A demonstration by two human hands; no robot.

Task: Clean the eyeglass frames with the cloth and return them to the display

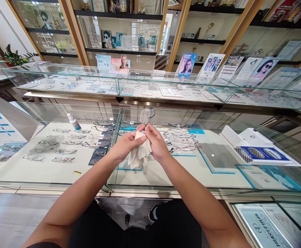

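Observation:
Both my hands meet over the glass display case near the middle of the view. My left hand (126, 144) is closed on a cream cloth (140, 151), whose loose end hangs below the fingers. Beside it, my right hand (157, 141) has its fingers wrapped round the cloth and the lower part of a pair of glasses. One clear lens and a dark temple of these glasses (146, 116) stick up above my fingertips. The fingers hide the rest of the frame.
Rows of glasses (66, 151) lie in the case (62, 184), left and centre. A spray bottle (74, 122) stands at the left. An open white box (253, 141) is at the right. Behind runs another glass case (129, 77) with upright cards (186, 64).

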